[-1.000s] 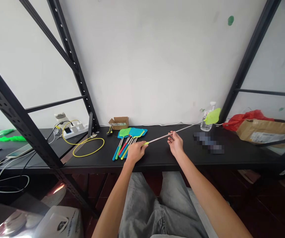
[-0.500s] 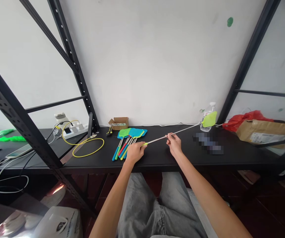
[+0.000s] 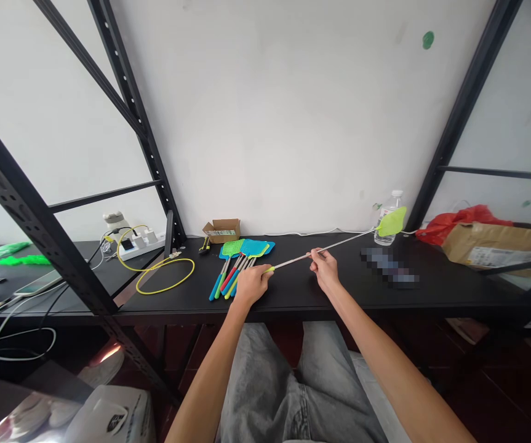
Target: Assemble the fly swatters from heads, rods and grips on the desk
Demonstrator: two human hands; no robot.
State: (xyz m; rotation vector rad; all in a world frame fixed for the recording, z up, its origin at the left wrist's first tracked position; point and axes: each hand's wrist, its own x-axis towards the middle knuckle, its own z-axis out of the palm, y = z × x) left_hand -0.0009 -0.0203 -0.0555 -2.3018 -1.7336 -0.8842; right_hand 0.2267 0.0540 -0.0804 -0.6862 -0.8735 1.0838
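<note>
A fly swatter with a yellow-green head and a long thin metal rod is held slantwise above the black table. My left hand is closed around its grip end, which is mostly hidden by the fingers. Midway along the rod, my right hand pinches the metal between thumb and fingers. The swatter's head, up and to the right, overlaps a clear plastic bottle in view. Just left of my left hand lies a pile of fly swatters with blue and green heads and blue, green, red and yellow grips.
Behind the pile stands a small open cardboard box. A yellow cable loops at left near a white power strip. On the right are a blurred item, a red bag and a large carton. Black shelf posts flank the table.
Both hands keep the same hold on the swatter, with barely any movement. At the far left edge, another person's hand shows slightly more.
</note>
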